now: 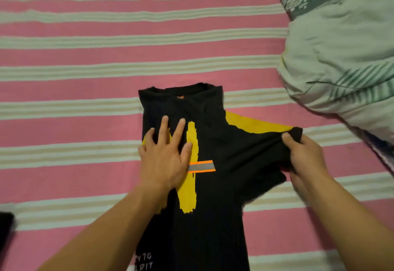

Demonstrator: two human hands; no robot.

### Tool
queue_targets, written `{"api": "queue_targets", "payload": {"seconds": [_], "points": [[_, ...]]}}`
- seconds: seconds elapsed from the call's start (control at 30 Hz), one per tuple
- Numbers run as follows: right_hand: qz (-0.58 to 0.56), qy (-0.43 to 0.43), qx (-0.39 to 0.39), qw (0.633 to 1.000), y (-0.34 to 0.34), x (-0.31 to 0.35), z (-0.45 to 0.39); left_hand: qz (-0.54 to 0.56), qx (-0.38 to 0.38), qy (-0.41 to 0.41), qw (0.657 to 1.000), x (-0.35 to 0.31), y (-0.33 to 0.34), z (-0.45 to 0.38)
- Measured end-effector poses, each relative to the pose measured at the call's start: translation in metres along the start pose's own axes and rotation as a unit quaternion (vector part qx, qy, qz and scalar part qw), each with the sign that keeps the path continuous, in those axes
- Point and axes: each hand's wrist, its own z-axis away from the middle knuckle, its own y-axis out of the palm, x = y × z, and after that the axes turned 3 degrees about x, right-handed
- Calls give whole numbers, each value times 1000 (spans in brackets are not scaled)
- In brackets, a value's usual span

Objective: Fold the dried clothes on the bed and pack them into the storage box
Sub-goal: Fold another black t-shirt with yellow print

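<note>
A: Nearest us, the black T-shirt (213, 153) lies flat on the striped bed (85, 62), partly folded. The left hand (164, 160) presses it, fingers straight and spread.

B: And the right hand (304, 155)?

A: Its grip is clamped on the sleeve (275, 145), bunching the cloth.

B: Risk?

A: If the left palm lifts early, I think the pull drags the body askew. Beyond, a rumpled pale quilt (341, 57) could catch the sleeve. No storage box shows.
</note>
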Motion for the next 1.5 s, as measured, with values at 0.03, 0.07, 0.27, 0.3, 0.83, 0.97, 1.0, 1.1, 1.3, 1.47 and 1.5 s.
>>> {"api": "queue_targets", "payload": {"seconds": [0.03,0.07,0.27,0.3,0.83,0.97,1.0,1.1,1.3,1.47,1.5], "points": [[8,5,6,1000,1,3,-1,-34,19,-2,999,0,-10,-17],[10,6,17,1000,2,7,0,-58,25,10,998,3,-14,-36],[13,-16,163,986,-6,12,15,-148,146,11,978,21,-22,-96],[39,-34,164,985,-7,9,14,-151,153,20,976,26,-17,-101],[423,26,427,799,137,81,147,719,229,-299,584,10,-95,45],[536,-106,279,790,134,53,115,689,217,-291,627,4,-68,53],[567,-167,217,777,128,53,101,695,203,-287,627,6,-64,54],[564,-237,176,771,120,65,62,689,154,-288,647,16,-58,46],[470,-155,212,843,140,72,4,638,78,-288,710,26,-59,11],[444,-139,160,871,145,66,-5,421,54,-255,869,39,-65,-4],[437,-136,148,877,146,62,-5,318,34,-200,926,40,-65,-6]]}}
